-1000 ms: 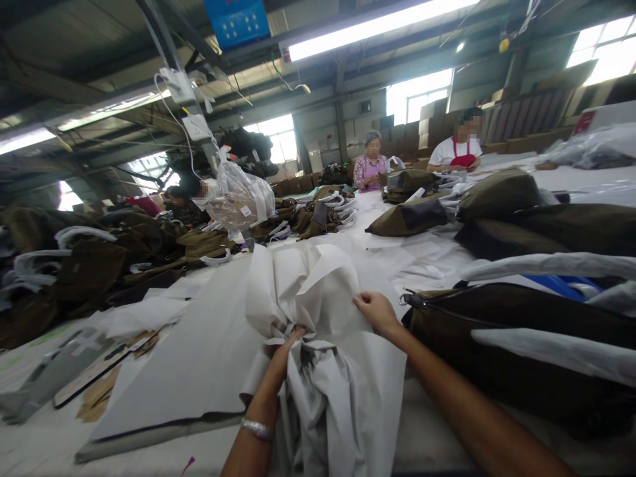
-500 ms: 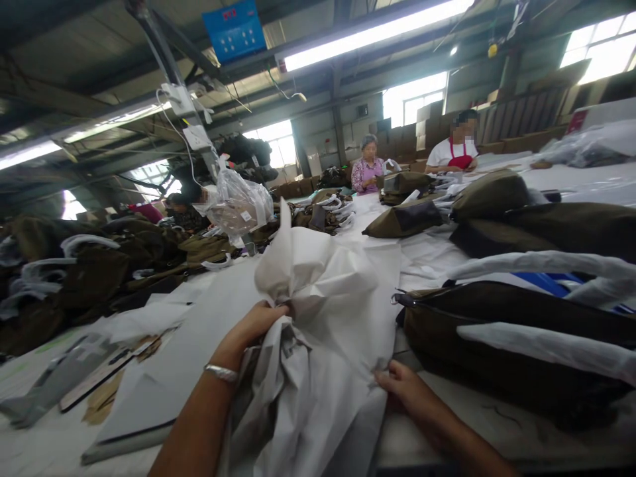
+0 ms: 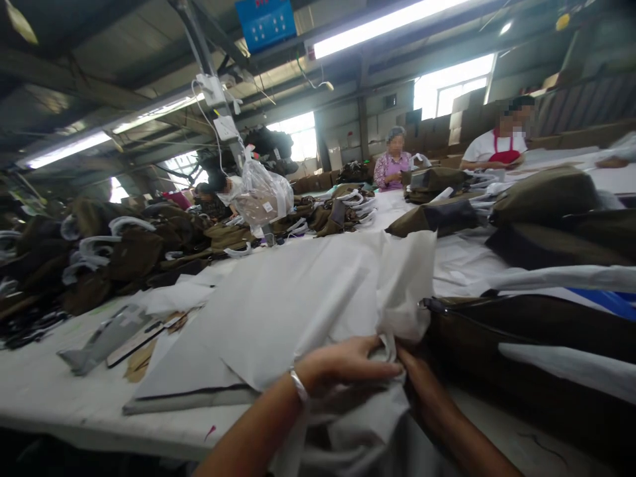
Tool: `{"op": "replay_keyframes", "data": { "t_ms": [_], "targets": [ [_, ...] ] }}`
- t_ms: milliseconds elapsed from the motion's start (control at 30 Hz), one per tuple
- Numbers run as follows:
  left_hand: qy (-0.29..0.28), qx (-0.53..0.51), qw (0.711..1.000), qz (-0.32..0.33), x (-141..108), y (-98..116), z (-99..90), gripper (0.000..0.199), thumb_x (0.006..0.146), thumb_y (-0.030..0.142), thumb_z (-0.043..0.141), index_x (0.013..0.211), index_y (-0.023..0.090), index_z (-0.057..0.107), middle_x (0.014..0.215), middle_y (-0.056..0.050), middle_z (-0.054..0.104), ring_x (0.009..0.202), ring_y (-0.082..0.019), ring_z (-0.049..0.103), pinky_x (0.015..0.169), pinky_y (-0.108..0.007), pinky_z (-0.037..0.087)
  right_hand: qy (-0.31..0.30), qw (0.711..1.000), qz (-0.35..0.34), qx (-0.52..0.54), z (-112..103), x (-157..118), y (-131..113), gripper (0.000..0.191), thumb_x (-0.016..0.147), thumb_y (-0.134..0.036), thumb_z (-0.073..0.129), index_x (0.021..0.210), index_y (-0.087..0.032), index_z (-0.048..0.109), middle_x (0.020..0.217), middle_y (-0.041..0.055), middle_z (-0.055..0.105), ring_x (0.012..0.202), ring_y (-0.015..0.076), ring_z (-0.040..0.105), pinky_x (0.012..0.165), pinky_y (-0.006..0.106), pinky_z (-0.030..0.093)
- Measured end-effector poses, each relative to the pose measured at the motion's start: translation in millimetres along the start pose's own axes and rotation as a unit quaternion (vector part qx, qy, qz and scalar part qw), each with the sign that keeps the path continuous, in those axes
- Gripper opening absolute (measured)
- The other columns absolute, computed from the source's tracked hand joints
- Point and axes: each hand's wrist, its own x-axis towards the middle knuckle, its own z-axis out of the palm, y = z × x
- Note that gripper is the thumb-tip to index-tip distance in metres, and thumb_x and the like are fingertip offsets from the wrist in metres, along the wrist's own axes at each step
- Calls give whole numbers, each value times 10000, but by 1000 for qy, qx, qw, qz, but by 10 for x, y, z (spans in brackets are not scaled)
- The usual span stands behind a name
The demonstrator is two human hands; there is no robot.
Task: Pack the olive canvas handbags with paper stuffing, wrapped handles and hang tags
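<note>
Both my hands meet on a crumpled sheet of white wrapping paper [image 3: 405, 285] at the front of the table. My left hand [image 3: 348, 363], with a silver bracelet at the wrist, is closed on a bunched fold of it, thumb and fingers pinching. Close against it, my right hand [image 3: 417, 374] grips the same gathered paper; its fingertips are partly hidden in the folds. Flat beneath and to the left lies a stack of white paper sheets [image 3: 278, 291]. Right beside my right hand sits a dark olive bag [image 3: 467, 331] with a zipper and white-wrapped handles.
More olive bags [image 3: 541, 199] lie at the right, and a large heap of bags [image 3: 134, 255] fills the left. A grey pouch [image 3: 106, 338] and a phone-like flat object [image 3: 133, 346] rest at the left. A pole [image 3: 199, 40] stands mid-table. Co-workers [image 3: 392, 162] are across the table.
My hands have come together toward the right, bunching the paper that stood spread between them. The stack of sheets is now uncovered, and the view has turned slightly left.
</note>
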Motion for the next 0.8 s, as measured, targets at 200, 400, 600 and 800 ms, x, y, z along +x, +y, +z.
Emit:
{"op": "replay_keyframes", "data": {
  "t_ms": [200, 400, 600, 800],
  "targets": [
    [229, 116, 952, -167, -312, -489, -1430, 490, 992, 520, 483, 1316, 200, 665, 1279, -122, 709, 1227, -274, 632, 1010, -375, 493, -9, 986, 81, -149, -583, -269, -101, 524, 666, -594, 686, 980, -194, 808, 1134, 136, 775, 1247, 400, 625, 1011, 457, 534],
    [463, 208, 755, -414, -883, -1541, -2083, 612, 957, 522, 579, 1449, 173, 477, 1524, -171, 451, 1425, -385, 386, 1158, -664, 256, 41, 961, 65, -266, -990, -258, -68, 475, 592, -518, 709, 1027, -355, 809, 923, 148, 799, 1162, 426, 664, 990, 514, 538],
    [466, 247, 706, -473, -1232, -2115, -2211, 669, 932, 645, 545, 1387, 155, 522, 1405, -172, 550, 1278, -340, 538, 1063, -568, 421, 47, 959, 53, -275, -926, -171, -56, 575, 606, -538, 700, 1153, -376, 767, 1035, 131, 791, 1245, 403, 612, 1055, 480, 513],
    [456, 308, 734, -397, -1225, -2053, -2153, 489, 976, 491, 576, 1346, 171, 567, 1335, -126, 611, 1161, -272, 620, 1001, -486, 490, 41, 959, 32, -279, -667, -69, -42, 637, 675, -654, 634, 1130, -228, 767, 1232, 149, 736, 1390, 377, 488, 1157, 441, 412]
  ]
}}
